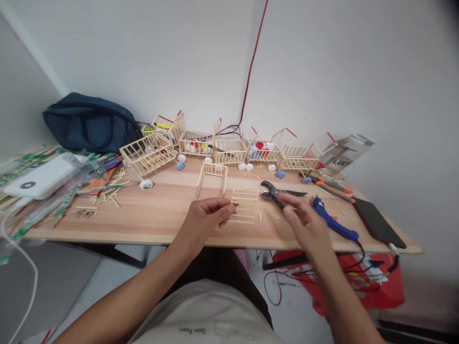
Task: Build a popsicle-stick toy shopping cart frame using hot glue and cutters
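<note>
Wooden stick frame [245, 206] lay flat on the tabletop [143, 215], its rungs running side to side. The left hand [208, 215] was nearer, its grip pinched shut on the frame's left edge. The right hand [304, 227], blurred, its grip loose and empty, hovered just right of the frame over the black pliers [279, 193], beside a blue glue gun [333, 222].

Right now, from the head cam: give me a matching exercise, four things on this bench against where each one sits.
Things
1. black cutters
2. blue-handled tool
3. dark blue bag
4. stick panel

Places
A. far left, at the back
B. flat on the table, next to the left hand
C. just beyond the right hand
D. right of the right hand, near the front edge

Pairs: 1-C, 2-D, 3-A, 4-B
</note>
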`<state>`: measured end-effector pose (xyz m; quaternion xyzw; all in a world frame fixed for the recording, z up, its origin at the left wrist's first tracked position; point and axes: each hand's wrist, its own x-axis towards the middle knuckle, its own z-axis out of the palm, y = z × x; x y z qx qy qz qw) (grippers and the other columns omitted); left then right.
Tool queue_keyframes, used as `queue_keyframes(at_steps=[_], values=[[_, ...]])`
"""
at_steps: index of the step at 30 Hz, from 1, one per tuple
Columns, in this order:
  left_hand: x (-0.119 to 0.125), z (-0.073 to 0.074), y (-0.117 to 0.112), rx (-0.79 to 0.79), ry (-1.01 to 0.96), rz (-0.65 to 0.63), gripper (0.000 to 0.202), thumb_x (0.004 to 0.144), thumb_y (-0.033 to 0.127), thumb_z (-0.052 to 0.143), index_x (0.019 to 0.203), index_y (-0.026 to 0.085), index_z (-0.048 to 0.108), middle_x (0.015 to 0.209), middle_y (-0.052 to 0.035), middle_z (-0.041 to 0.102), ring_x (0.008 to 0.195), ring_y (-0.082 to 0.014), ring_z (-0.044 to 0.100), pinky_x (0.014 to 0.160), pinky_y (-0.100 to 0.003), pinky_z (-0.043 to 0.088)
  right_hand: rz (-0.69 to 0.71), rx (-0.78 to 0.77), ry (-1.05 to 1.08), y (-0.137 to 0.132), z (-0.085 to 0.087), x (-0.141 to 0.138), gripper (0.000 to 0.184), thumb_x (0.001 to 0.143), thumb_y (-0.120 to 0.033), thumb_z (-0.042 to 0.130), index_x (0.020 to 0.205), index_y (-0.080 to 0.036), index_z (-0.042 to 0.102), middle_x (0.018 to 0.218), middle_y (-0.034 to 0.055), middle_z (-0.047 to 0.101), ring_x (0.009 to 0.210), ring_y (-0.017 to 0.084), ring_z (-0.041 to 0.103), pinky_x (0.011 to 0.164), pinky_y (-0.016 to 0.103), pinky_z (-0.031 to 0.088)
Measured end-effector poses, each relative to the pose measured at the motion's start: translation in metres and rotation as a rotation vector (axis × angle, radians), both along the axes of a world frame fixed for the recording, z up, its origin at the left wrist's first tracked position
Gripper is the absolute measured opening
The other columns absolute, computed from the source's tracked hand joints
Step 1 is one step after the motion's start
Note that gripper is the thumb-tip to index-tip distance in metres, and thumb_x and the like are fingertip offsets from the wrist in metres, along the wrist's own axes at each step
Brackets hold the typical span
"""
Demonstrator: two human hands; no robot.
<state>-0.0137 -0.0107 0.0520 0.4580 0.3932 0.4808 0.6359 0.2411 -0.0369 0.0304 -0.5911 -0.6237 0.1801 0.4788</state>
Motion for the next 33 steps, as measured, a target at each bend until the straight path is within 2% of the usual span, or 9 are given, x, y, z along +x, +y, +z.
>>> queue_keyframes(at_steps=[6,9,12,16,18,20,22,27,33], values=[[-0.001,-0.003,-0.002,-0.006,-0.029,-0.058,0.024,0.072,0.036,0.078,0.080,0.014,0.076,0.059,0.0016,0.057,0.052,-0.0041,0.042,0.053,-0.019,0.033,-0.409,-0.020,-0.643,-0.009,-0.029,0.126,0.056,0.085,-0.054,0.042,0.116,-0.011,0.060,0.130,0.0224,0.057,0.130,0.038,0.046,0.108,0.055,0.034],[0.000,-0.004,-0.002,-0.026,-0.058,-0.069,0.023,0.071,0.036,0.079,0.079,0.014,0.075,0.060,0.0014,0.059,0.051,-0.0038,0.042,0.052,-0.018,0.033,-0.386,-0.233,-0.691,-0.016,-0.052,0.167,0.056,0.086,-0.054,0.038,0.117,-0.012,0.059,0.123,0.0224,0.062,0.122,0.039,0.054,0.103,0.055,0.041],[0.001,-0.005,0.000,-0.037,-0.076,-0.061,0.023,0.070,0.035,0.080,0.077,0.015,0.073,0.060,0.0021,0.058,0.051,-0.0035,0.043,0.052,-0.018,0.034,-0.360,-0.285,-0.724,-0.020,-0.058,0.177,0.056,0.084,-0.051,0.041,0.119,-0.011,0.058,0.122,0.0252,0.063,0.117,0.043,0.058,0.100,0.055,0.044],[0.002,-0.007,0.002,-0.040,-0.063,-0.057,0.024,0.070,0.035,0.080,0.075,0.014,0.071,0.061,0.0020,0.059,0.051,-0.0039,0.046,0.053,-0.018,0.037,-0.492,-0.193,-0.701,-0.027,-0.027,0.139,0.066,0.086,-0.056,0.035,0.122,-0.007,0.058,0.132,0.0289,0.054,0.127,0.048,0.046,0.102,0.062,0.037],[0.003,-0.008,0.003,-0.038,-0.060,-0.068,0.024,0.070,0.035,0.080,0.075,0.014,0.070,0.061,0.0021,0.059,0.052,-0.0043,0.048,0.053,-0.018,0.038,-0.479,-0.110,-0.629,-0.031,-0.002,0.102,0.059,0.091,-0.055,0.032,0.121,-0.013,0.060,0.128,0.0238,0.059,0.124,0.041,0.051,0.102,0.057,0.038],[0.005,-0.008,0.002,-0.030,-0.066,-0.090,0.023,0.070,0.033,0.080,0.075,0.014,0.068,0.062,0.0022,0.059,0.053,-0.0048,0.049,0.054,-0.018,0.040,-0.362,-0.095,-0.423,-0.035,0.019,0.059,0.043,0.093,-0.052,0.039,0.113,-0.023,0.064,0.111,0.0121,0.069,0.103,0.029,0.064,0.092,0.045,0.047],[0.009,-0.008,0.001,-0.023,-0.077,-0.113,0.023,0.070,0.032,0.080,0.076,0.014,0.067,0.063,0.0024,0.060,0.053,-0.0052,0.051,0.054,-0.018,0.041,-0.154,-0.103,-0.194,-0.035,0.032,0.017,0.041,0.094,-0.052,0.040,0.102,-0.022,0.066,0.093,0.0076,0.071,0.084,0.022,0.066,0.080,0.035,0.051],[0.013,-0.003,-0.003,-0.001,-0.065,-0.156,0.024,0.069,0.032,0.080,0.076,0.014,0.065,0.063,0.0025,0.061,0.053,-0.0059,0.052,0.054,-0.019,0.043,0.095,-0.147,-0.025,-0.023,0.039,-0.046,0.030,0.090,-0.046,0.052,0.085,-0.020,0.065,0.076,0.0027,0.065,0.070,0.015,0.058,0.064,0.026,0.045],[0.011,0.004,-0.004,-0.012,-0.037,-0.195,0.031,0.066,0.036,0.082,0.071,0.014,0.061,0.063,0.0018,0.063,0.055,-0.0080,0.057,0.058,-0.021,0.049,0.107,-0.146,-0.032,-0.016,0.039,-0.057,0.027,0.089,-0.043,0.053,0.075,-0.020,0.056,0.067,-0.0016,0.050,0.061,0.012,0.043,0.056,0.024,0.035]])
